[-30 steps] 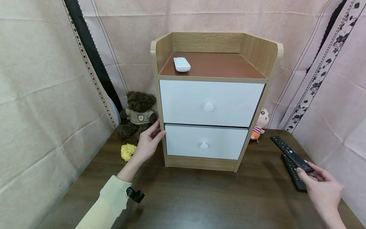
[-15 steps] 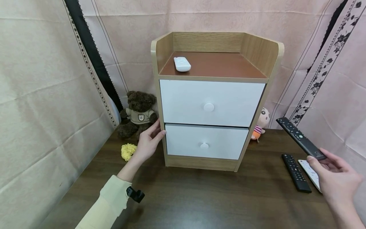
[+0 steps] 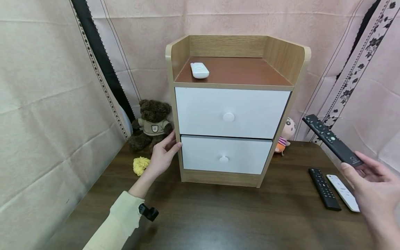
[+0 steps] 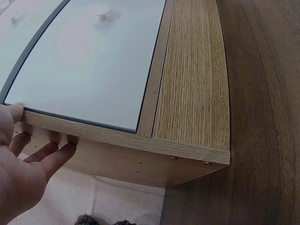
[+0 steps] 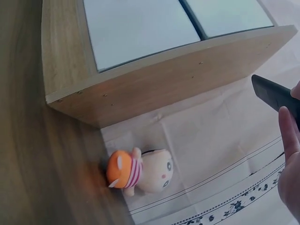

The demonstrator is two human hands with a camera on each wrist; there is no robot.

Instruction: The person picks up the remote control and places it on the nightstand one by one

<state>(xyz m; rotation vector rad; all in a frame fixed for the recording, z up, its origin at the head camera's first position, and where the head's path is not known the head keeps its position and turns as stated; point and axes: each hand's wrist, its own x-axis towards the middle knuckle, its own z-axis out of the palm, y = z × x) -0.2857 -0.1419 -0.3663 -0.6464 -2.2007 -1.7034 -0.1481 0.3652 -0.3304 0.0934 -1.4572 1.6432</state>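
Observation:
My right hand point(image 3: 376, 182) holds a black remote control point(image 3: 332, 140) by its near end, thumb on one side and fingers on the other, raised above the table with its far end tilted up. In the right wrist view the remote point(image 5: 274, 95) juts out beside the cabinet's side. My left hand point(image 3: 162, 158) rests against the left side of a wooden cabinet point(image 3: 218, 177) with two white drawers, both closed. The left wrist view shows the thumb point(image 4: 15, 112) at the front edge and the fingertips point(image 4: 65, 149) touching the outer side panel.
Another black remote point(image 3: 324, 189) and a white remote point(image 3: 343, 192) lie on the table at right. A white remote point(image 3: 199, 70) sits on the cabinet's top shelf. A teddy bear point(image 3: 154, 118) and yellow bundle point(image 3: 140, 165) are at left, a striped doll point(image 3: 282, 137) at right.
My right hand has lifted the black remote off the other remotes and moved it up and right, uncovering the white remote on the table. The left hand has stayed at the cabinet.

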